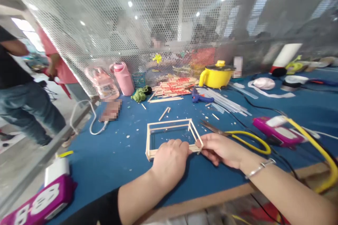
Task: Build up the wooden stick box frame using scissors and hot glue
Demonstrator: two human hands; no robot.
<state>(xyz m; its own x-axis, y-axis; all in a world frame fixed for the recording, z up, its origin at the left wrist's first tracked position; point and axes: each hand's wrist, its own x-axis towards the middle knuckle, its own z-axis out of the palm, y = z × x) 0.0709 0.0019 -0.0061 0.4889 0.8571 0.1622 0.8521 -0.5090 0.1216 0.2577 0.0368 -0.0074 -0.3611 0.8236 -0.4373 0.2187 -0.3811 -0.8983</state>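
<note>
A small box-shaped frame of thin wooden sticks [169, 123] stands on the blue tabletop in front of me. My left hand [171, 158] is closed over its near side, knuckles up, and hides part of the sticks there. At the near right corner my right hand [220, 147] pinches the same frame between thumb and fingers. Scissors [232, 134] with yellow handles lie just beyond my right hand, blades pointing left. Two short loose sticks [164, 113] rest behind the frame.
A stick pile [174, 86], a blue glue gun [202, 96], clear glue sticks [227, 101] and a yellow pot [218, 77] sit at the back. Pink bottles [124, 79] stand back left, before a perforated screen [148, 24]. Purple power strips [280, 132] flank me. People stand at left.
</note>
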